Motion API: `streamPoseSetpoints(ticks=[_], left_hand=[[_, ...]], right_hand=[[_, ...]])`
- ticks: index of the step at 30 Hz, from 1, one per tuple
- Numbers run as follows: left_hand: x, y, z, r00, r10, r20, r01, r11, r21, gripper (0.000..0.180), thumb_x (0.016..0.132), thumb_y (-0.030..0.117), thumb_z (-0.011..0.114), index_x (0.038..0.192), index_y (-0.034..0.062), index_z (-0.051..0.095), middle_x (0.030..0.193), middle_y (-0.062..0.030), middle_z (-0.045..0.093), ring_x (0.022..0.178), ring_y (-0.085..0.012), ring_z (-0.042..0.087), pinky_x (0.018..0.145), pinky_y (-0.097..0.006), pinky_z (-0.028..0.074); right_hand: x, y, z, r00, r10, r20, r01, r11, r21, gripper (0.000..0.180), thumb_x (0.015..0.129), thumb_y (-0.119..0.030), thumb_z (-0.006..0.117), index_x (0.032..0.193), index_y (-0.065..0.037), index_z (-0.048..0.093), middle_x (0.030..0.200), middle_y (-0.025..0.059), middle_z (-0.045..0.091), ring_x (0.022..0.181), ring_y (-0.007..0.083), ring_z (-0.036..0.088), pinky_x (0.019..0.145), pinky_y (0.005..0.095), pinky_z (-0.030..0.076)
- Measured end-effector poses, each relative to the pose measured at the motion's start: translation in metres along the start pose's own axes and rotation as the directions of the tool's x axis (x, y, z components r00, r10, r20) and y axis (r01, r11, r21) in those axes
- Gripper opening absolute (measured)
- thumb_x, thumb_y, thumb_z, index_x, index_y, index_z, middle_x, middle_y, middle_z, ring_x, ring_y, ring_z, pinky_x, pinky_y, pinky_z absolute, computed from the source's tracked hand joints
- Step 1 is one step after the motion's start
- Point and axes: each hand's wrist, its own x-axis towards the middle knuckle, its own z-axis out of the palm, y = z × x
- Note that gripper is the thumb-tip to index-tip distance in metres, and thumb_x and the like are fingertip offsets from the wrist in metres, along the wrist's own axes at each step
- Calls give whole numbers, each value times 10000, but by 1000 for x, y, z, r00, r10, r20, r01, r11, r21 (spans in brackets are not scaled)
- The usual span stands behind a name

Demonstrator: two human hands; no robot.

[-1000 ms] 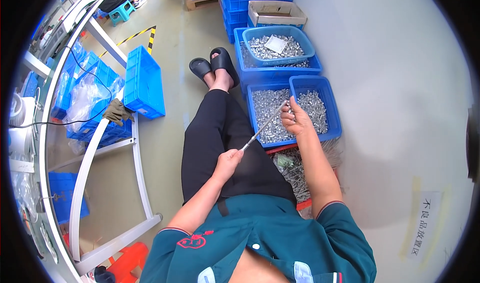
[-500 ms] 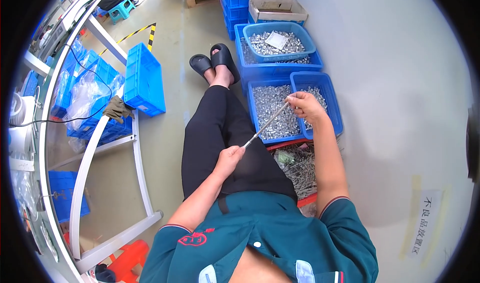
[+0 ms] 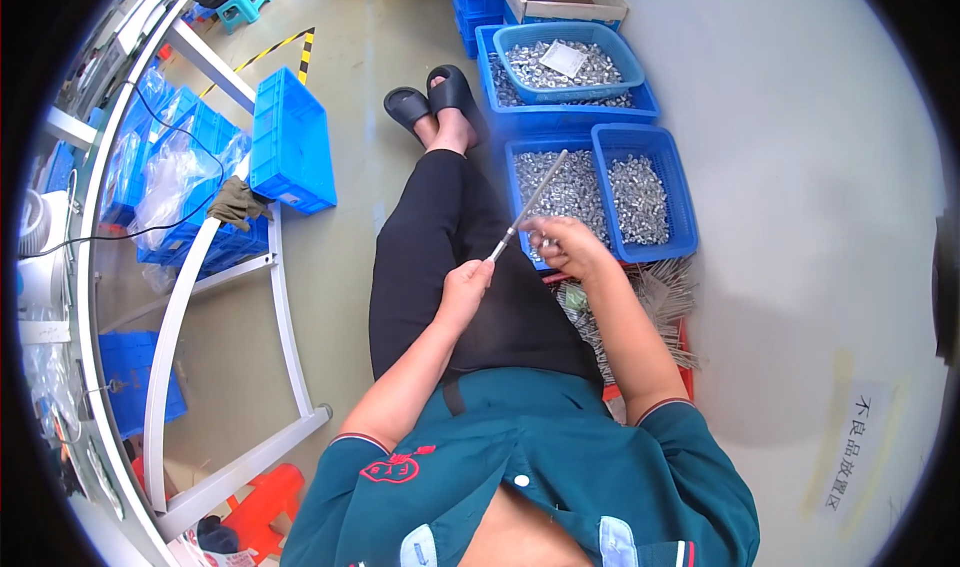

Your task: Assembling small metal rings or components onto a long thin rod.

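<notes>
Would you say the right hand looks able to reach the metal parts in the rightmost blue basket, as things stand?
Probably yes: the right hand is close by, and nothing appears to cover the metal parts in the rightmost blue basket.

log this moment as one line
left hand: gripping metal rod | right hand: beside rod, contact unclear | nearby: blue basket holding small metal parts

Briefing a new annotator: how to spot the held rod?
Find the black trousers; over them, the left hand grips a slim grey rod, its upper end showing against a blue crate of metal pieces. Unlike the rods heaped at the crate's near side, it's held.
</notes>
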Motion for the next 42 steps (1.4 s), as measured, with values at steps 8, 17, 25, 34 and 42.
streamPoseSetpoints(ticks=[8,17,25,34,42], left_hand=[[-8,-2,-2,1000,2,16,-2,1000,-1,338,895,259,528,608,87,481,514,73,375,458,-17,311,417,-199,237],[-12,-9,0,996,79,33,-80,996,24,347,901,278,518,609,98,463,502,72,351,432,-17,291,396,-195,217],[-12,-13,-7,998,51,37,-55,992,109,338,884,258,539,611,65,490,536,59,413,493,-29,346,451,-218,285],[-13,-13,-4,996,70,57,-77,988,136,346,883,251,541,603,55,481,536,60,407,507,-28,341,464,-225,291],[-13,-14,-3,993,97,71,-110,974,199,341,880,238,543,612,36,482,531,52,406,514,-35,343,465,-238,300]], right_hand=[[4,-6,-46,987,-82,-141,144,842,520,233,806,32,509,1038,33,480,812,83,517,527,70,401,364,165,274],[17,-16,-66,992,-24,-127,96,798,595,271,897,-155,422,1090,21,492,840,91,518,558,87,405,374,173,273],[8,-24,-50,981,-183,-70,188,782,594,131,891,-150,510,953,-34,506,795,57,493,510,75,370,373,174,270],[4,-36,-55,980,-198,-34,176,767,617,215,869,-286,569,890,-76,526,693,30,478,466,63,366,344,160,247],[1,-40,-50,973,-205,-107,229,782,580,249,827,-337,618,838,-101,541,634,24,476,435,68,379,334,162,241]])
